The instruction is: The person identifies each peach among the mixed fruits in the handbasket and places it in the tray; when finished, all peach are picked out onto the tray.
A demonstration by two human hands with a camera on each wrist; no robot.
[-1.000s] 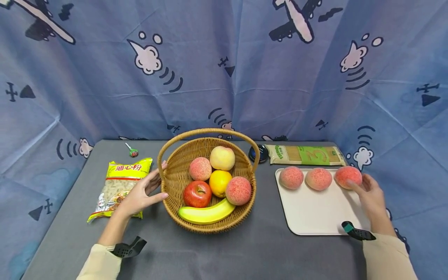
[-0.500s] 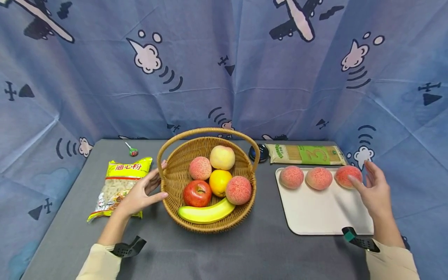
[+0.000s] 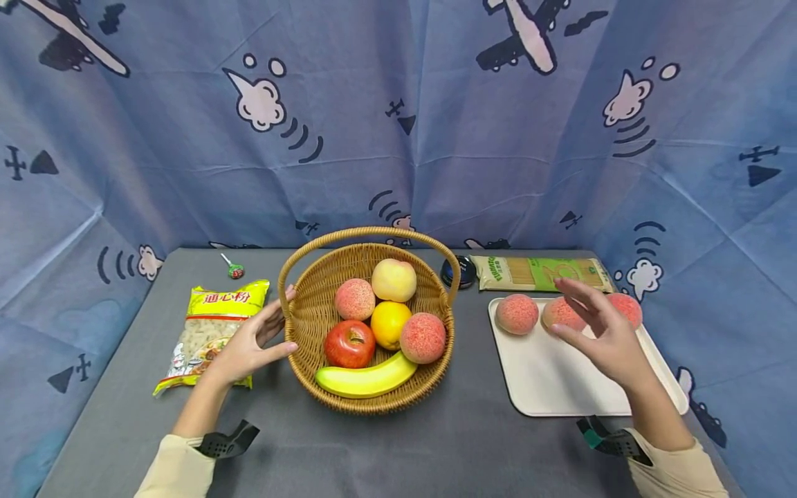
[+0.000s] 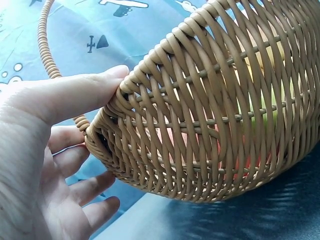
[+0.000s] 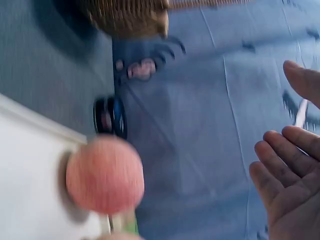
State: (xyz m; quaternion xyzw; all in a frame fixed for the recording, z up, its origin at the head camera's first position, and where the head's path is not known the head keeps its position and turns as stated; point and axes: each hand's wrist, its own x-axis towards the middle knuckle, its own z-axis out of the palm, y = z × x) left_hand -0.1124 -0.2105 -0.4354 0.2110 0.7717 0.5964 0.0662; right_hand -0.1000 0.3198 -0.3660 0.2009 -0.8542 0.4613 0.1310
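Observation:
A brown wicker basket [image 3: 373,407] holds a red apple [image 3: 350,344], a banana [image 3: 367,377], an orange [image 3: 390,325], two pink peaches [image 3: 423,338] and a yellowish peach [image 3: 394,280]. My left hand [image 3: 243,349] grips its left side by the handle base, thumb [image 4: 95,92] at the rim and fingers around the other side. On the right, three peaches [image 3: 517,315] line the back of a white tray [image 3: 560,380]. Above this tray my right hand [image 3: 613,342] is raised with nothing in it, fingers apart, overlapping the middle peach [image 3: 559,315] in the head view.
A yellow pasta bag [image 3: 212,339] lies left of the basket, partly behind my left arm. A lollipop [image 3: 235,270] is at the back left. Behind the tray are a noodle pack [image 3: 523,274] and a round dark container [image 3: 463,272]. A blue printed curtain [image 3: 361,138] borders the table.
My right hand has let go of the rightmost peach on the tray, lifted off and moved left over the tray. My left hand and the basket have stayed in place.

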